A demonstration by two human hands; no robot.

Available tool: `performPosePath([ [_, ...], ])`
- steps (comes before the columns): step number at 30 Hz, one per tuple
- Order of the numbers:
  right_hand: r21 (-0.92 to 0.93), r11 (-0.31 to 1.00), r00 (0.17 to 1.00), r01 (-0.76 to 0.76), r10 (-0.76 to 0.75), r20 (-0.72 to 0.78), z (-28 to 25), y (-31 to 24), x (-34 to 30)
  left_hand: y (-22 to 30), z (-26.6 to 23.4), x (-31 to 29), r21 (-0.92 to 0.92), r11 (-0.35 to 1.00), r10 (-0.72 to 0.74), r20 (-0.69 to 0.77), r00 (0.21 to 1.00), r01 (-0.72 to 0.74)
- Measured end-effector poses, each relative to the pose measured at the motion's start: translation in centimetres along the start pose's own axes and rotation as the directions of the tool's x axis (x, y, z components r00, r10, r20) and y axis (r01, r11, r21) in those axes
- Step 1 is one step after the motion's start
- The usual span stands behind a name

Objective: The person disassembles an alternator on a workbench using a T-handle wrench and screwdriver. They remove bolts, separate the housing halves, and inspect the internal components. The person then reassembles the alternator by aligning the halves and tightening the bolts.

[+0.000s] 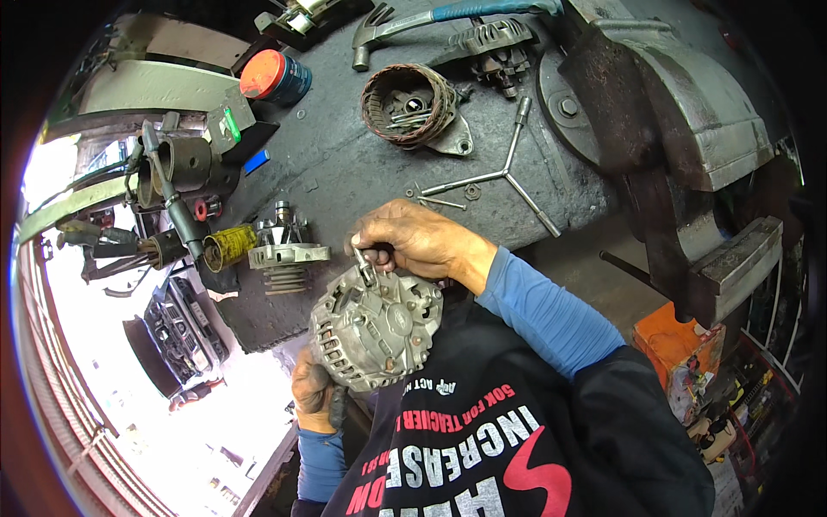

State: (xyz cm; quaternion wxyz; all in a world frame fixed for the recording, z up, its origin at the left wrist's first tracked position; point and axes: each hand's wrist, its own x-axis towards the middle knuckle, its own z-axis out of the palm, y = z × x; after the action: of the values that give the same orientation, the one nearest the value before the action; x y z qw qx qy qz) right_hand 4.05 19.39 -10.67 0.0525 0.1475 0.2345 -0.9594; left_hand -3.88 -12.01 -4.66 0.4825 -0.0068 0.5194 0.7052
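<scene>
A grey cast-metal alternator (375,332) with vent slots around its rim is tilted up in front of my chest. My left hand (314,392) grips its lower left edge, some fingers hidden behind it. At its upper edge, my right hand (413,239) is closed with thumb and fingers around a small silver bolt-like piece (363,261). Whether that piece is fixed to the housing I cannot tell. Beside the alternator, on the bench's near edge, stands a pulley-and-housing part (288,250) with its shaft upward.
Across the dark workbench (332,172) lie a copper-wound stator (405,108), a three-way wrench (491,177), loose bolts (444,202), a hammer (370,39) and another alternator part (495,52). A red-lidded tub (274,77) is at the back left. A large vise (672,103) occupies the right.
</scene>
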Motion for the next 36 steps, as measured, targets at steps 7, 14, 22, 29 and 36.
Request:
performPosePath([
  [7,0.079,0.989,0.959,0.128,-0.103,-0.265,-0.9,-0.9,-1.2,-1.5,-0.9,0.3,-0.152,0.988,0.011,0.044,0.999,-0.005],
  [14,-0.934,-0.074,0.728,-0.348,-0.649,-0.220,-5.5,-1.1,-3.5,-2.3,-0.7,0.4,-0.223,0.974,0.041,0.077,0.996,-0.023],
  [22,-0.935,-0.075,0.717,-0.347,-0.664,-0.212,-5.9,0.4,-3.1,-2.5,-0.8,0.1,-0.237,0.970,0.060,0.034,0.998,-0.050],
  [29,-0.926,0.223,0.547,-0.303,-0.756,-0.361,-4.0,0.8,-7.1,-3.0,-0.6,0.3,-0.361,0.932,0.073,0.096,0.993,-0.034],
  [36,0.308,0.951,0.983,-0.015,0.070,-0.170,-0.2,7.9,-9.8,-3.2,0.3,0.6,-0.300,0.952,0.068,0.001,0.998,-0.064],
])
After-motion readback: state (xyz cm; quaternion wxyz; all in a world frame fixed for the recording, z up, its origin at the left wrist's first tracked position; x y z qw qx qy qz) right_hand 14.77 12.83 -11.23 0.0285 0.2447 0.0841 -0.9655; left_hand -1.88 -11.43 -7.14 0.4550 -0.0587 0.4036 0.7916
